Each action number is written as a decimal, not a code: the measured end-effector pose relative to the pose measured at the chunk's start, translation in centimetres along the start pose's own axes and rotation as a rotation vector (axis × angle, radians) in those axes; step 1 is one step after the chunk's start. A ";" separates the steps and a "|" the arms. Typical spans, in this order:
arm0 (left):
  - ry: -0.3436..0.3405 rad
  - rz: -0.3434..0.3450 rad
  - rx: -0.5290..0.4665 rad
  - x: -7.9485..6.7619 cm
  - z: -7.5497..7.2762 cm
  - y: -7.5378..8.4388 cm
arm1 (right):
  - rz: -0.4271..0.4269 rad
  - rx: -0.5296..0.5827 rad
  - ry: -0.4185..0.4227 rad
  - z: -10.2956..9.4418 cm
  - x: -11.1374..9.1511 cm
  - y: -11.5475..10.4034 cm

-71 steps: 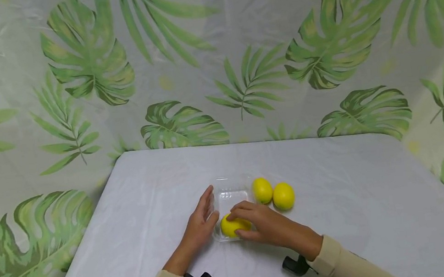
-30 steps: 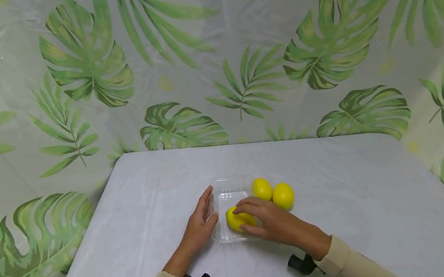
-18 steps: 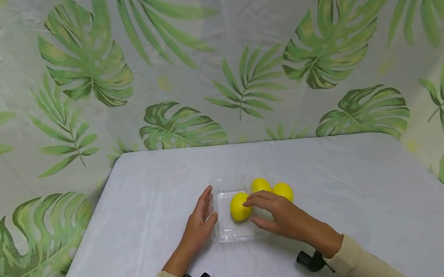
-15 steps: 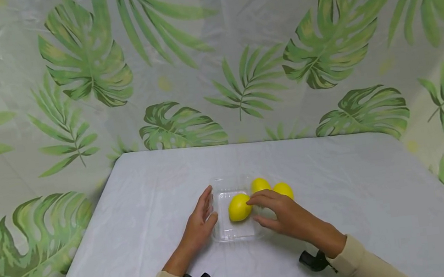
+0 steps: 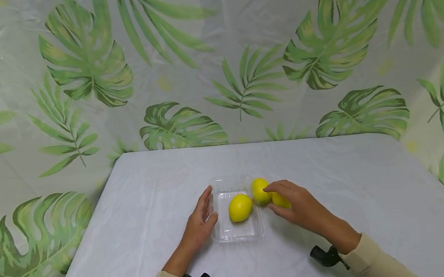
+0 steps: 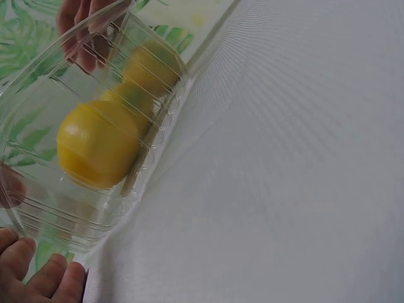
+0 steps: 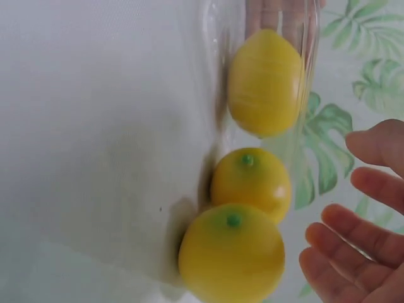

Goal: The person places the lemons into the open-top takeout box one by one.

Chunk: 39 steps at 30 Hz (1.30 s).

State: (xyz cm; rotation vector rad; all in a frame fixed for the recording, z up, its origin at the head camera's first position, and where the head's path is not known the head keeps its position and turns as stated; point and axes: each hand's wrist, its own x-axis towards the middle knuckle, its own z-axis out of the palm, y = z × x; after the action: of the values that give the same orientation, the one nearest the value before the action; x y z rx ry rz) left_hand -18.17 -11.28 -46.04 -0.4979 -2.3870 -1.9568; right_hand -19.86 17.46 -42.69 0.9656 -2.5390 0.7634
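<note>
A clear plastic box (image 5: 222, 235) stands on the table with one yellow lemon (image 5: 240, 208) lying in it. My left hand (image 5: 201, 224) rests along the box's left wall, its fingers extended against the plastic. Just right of the box, two more lemons sit side by side: one by the wall (image 5: 259, 189), the other (image 5: 281, 200) partly hidden behind my right hand (image 5: 302, 205). That hand hovers over this pair with fingers spread. In the right wrist view its fingers (image 7: 353, 243) are apart from both lemons (image 7: 232, 255), whose green stem ends show.
A white cloth covers the table (image 5: 161, 187). Behind it hangs a leaf-printed sheet (image 5: 247, 75). Each wrist carries a black camera, such as the one at the right wrist (image 5: 325, 255).
The right hand has moved the lemon from the front of the box to its middle and released it, then shifted right over the two outside lemons. The left hand has stayed put.
</note>
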 end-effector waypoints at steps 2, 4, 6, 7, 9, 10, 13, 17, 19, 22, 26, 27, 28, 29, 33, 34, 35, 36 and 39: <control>0.001 0.005 0.005 0.0 0.0 0.0 | 0.029 0.003 0.001 -0.2 -0.1 0.2; -0.001 0.008 0.009 0.0 -0.1 0.1 | 0.052 0.011 0.006 -0.3 -0.2 0.4; -0.003 0.005 0.015 0.0 -0.1 0.1 | 0.071 0.013 0.012 -0.4 -0.3 0.6; -0.005 0.003 0.017 0.0 -0.1 0.2 | 0.077 0.012 0.017 -0.4 -0.3 0.8; -0.006 -0.001 0.019 0.0 -0.1 0.2 | 0.086 0.008 0.030 -0.4 -0.3 1.1; -0.006 -0.003 0.021 0.0 -0.2 0.2 | 0.089 0.004 0.037 -0.4 -0.4 1.2; -0.005 -0.005 0.015 0.0 -0.1 0.1 | 0.093 -0.007 0.054 -0.3 -0.5 1.7; -0.008 -0.007 0.004 0.0 -0.1 0.0 | 0.112 -0.023 0.065 -0.1 -0.8 2.2; -0.007 -0.008 0.000 0.0 -0.1 -0.1 | 0.128 -0.029 0.066 -0.1 -0.9 2.4; -0.008 -0.010 0.004 0.1 -0.1 -0.1 | 0.158 -0.028 0.060 0.0 -1.1 2.7; -0.008 -0.013 0.003 0.1 -0.1 -0.2 | 0.190 -0.013 0.041 0.1 -1.4 3.0; -0.008 -0.015 -0.001 0.0 -0.1 -0.2 | 0.197 -0.010 0.036 0.1 -1.4 3.1; -0.008 -0.011 -0.002 0.0 -0.1 -0.3 | 0.205 -0.008 0.030 0.2 -1.4 3.1; -0.008 -0.010 -0.004 0.0 -0.1 -0.3 | 0.214 -0.007 0.023 0.2 -1.5 3.2; -0.011 -0.010 -0.007 0.0 -0.1 -0.3 | 0.277 0.002 -0.018 0.4 -1.6 3.3; -0.012 -0.011 -0.005 0.0 -0.1 -0.3 | 0.293 0.005 -0.028 0.5 -1.7 3.3; -0.014 -0.013 -0.004 0.0 -0.1 -0.3 | 0.306 0.008 -0.036 0.6 -1.7 3.4; -0.016 -0.013 -0.002 0.0 -0.1 -0.3 | 0.318 0.011 -0.043 0.7 -1.7 3.4; -0.024 -0.013 0.000 0.1 -0.1 -0.3 | 0.338 0.025 -0.054 1.0 -1.8 3.5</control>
State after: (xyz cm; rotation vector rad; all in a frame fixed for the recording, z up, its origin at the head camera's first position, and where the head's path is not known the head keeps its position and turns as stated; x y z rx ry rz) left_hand -18.35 -11.46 -46.31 -0.5105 -2.4102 -1.9678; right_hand -21.09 20.05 -45.64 0.5749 -2.7843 0.8716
